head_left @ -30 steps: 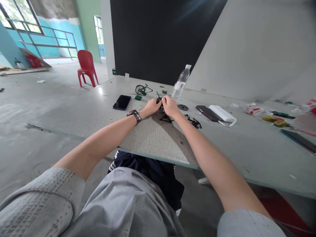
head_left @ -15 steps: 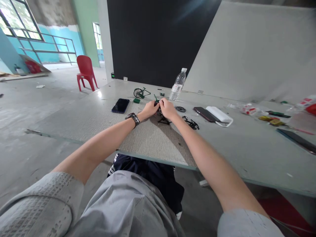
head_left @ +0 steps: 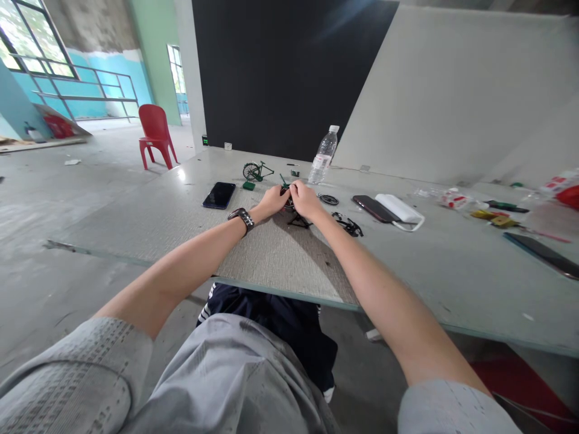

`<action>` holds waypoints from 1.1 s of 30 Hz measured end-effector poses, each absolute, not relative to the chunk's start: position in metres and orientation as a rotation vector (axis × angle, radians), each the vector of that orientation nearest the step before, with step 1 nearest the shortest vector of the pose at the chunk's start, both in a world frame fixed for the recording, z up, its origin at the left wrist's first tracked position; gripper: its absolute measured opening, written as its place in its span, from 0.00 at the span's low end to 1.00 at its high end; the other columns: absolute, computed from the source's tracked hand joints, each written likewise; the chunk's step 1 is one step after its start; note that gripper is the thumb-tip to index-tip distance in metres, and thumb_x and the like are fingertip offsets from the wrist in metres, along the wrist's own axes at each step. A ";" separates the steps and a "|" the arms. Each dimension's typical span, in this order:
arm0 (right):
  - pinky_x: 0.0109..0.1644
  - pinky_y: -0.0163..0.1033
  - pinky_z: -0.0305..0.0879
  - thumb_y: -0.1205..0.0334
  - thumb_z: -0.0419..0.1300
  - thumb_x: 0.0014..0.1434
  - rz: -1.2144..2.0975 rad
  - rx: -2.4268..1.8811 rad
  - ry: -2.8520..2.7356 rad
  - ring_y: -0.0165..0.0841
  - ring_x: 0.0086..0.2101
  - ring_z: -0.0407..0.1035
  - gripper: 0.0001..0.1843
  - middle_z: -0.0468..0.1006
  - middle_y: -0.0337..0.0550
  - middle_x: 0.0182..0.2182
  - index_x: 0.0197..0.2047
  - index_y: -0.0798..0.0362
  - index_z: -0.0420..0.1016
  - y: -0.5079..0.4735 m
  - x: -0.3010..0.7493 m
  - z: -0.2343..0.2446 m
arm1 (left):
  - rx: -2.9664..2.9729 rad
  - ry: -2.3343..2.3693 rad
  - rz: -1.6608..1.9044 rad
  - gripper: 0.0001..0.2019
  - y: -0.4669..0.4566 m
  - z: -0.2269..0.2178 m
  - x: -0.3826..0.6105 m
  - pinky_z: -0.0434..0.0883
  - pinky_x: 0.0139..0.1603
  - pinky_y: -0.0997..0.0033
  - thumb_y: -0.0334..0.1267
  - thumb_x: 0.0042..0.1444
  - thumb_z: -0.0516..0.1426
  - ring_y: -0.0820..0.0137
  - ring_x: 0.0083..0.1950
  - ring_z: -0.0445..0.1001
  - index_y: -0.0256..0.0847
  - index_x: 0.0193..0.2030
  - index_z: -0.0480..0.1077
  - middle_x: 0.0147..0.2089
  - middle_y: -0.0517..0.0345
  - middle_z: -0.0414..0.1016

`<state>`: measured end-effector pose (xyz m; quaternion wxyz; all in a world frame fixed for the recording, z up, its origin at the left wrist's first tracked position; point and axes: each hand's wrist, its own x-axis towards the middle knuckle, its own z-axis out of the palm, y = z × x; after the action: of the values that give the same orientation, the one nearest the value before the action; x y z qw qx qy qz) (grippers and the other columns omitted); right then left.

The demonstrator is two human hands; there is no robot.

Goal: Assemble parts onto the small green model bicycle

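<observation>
My left hand (head_left: 272,200) and my right hand (head_left: 306,199) meet over the grey table (head_left: 271,253), fingers curled together round a small dark model part (head_left: 286,199) with a green bit sticking up behind. A watch is on my left wrist. Black frame pieces (head_left: 299,222) lie under my right hand, and more black parts (head_left: 349,226) lie just to its right. A loose small wheel (head_left: 329,199) rests beyond my right hand. A finished green model bicycle (head_left: 256,171) stands farther back.
A dark phone (head_left: 219,194) lies left of my hands, a water bottle (head_left: 322,155) stands behind them. Another phone (head_left: 373,208) and a white pack (head_left: 400,208) lie to the right, with packets and tools at the far right. A red chair (head_left: 155,134) stands on the floor.
Both hands stay closed on the small part. The view has shifted slightly, so everything sits a little to the left.
</observation>
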<state>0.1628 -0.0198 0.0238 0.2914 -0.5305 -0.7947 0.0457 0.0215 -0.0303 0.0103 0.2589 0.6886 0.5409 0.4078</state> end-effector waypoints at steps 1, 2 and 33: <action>0.44 0.43 0.62 0.57 0.43 0.75 0.124 -1.417 -2.118 0.46 0.43 0.73 0.18 0.81 0.55 0.42 0.50 0.53 0.72 -0.020 0.163 0.024 | 1.861 1.462 1.103 0.14 -0.030 0.010 0.021 0.67 0.33 0.72 0.42 0.73 0.53 0.69 0.28 0.76 0.40 0.34 0.64 0.34 0.49 0.78; 0.44 0.43 0.62 0.58 0.43 0.75 0.126 -1.417 -2.117 0.46 0.43 0.73 0.18 0.81 0.55 0.42 0.50 0.53 0.72 -0.020 0.163 0.024 | 1.857 1.459 1.104 0.14 -0.031 0.010 0.021 0.67 0.33 0.71 0.41 0.73 0.53 0.69 0.28 0.75 0.40 0.34 0.64 0.34 0.49 0.78; 0.43 0.44 0.60 0.57 0.42 0.76 0.151 -1.466 -2.152 0.45 0.40 0.72 0.17 0.79 0.53 0.40 0.49 0.51 0.70 -0.026 0.161 0.028 | 1.874 1.513 1.010 0.13 -0.038 0.018 0.023 0.67 0.35 0.69 0.40 0.73 0.51 0.68 0.28 0.75 0.41 0.34 0.64 0.34 0.49 0.77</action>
<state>0.1613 -0.0258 0.0282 0.2634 -0.5423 -0.7959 0.0559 0.0230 -0.0384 0.0181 0.2621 0.6924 0.5591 0.3732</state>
